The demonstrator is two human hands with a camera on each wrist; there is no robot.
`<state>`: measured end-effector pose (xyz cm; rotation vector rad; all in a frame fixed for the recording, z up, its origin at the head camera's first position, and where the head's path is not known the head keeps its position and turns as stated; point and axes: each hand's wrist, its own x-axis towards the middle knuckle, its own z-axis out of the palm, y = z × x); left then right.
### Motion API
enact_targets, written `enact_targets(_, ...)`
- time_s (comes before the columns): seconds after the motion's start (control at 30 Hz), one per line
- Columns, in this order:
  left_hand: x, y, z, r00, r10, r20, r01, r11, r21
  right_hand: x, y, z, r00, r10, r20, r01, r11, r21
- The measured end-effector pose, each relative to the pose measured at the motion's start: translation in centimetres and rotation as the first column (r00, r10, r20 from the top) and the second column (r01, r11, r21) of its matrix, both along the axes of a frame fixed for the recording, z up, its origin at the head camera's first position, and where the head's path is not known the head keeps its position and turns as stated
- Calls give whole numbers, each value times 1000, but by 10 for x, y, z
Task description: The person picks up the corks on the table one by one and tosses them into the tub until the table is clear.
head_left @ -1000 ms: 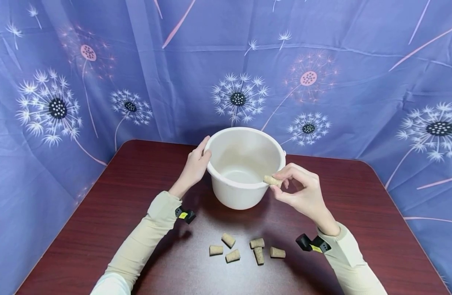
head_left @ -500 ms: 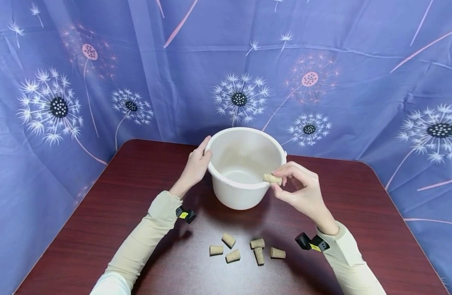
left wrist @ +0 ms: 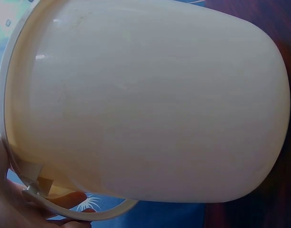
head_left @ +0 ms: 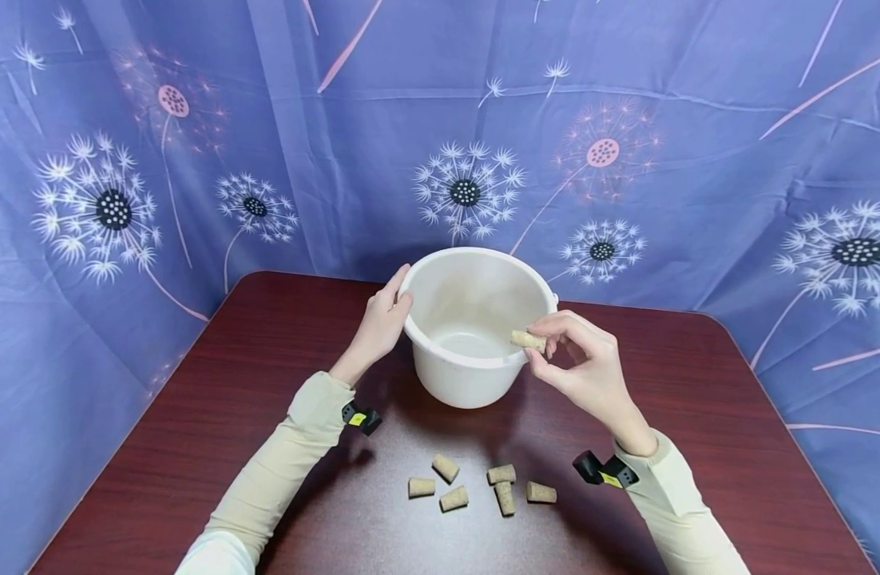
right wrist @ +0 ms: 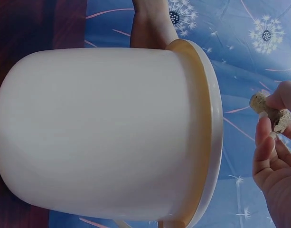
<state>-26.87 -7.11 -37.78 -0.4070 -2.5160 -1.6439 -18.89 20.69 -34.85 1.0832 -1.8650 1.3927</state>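
Observation:
A white plastic bucket [head_left: 463, 385] stands upright at the back middle of the table. My left hand [head_left: 377, 326] grips its rim on the left side; in the left wrist view the fingers lie under the rim near the curved bucket handle [left wrist: 109, 213]. Between thumb and fingertips, my right hand [head_left: 591, 371] pinches a tan cork [head_left: 526, 341], held over the bucket's near right rim. From the right wrist, that cork [right wrist: 258, 100] appears beyond the rim, with one end rough. No cork shows on the visible part of the bucket floor.
Several loose corks [head_left: 453, 499] lie on the dark red wooden table [head_left: 318, 511], in front of the bucket. Two of them touch. A blue curtain [head_left: 382, 152] with dandelion prints hangs behind and beside the table. Each wrist carries a small black camera [head_left: 604, 469].
My right hand has risen slightly and shifted a little left with the cork. The left hand, the bucket and the loose corks have stayed in place.

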Motion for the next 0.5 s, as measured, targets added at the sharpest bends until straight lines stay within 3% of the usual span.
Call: enact_targets(0.5,-1,1,0,1000,6,-1,-6,1000,-8,-2,0,2,986,-164,21,164,986,-18)
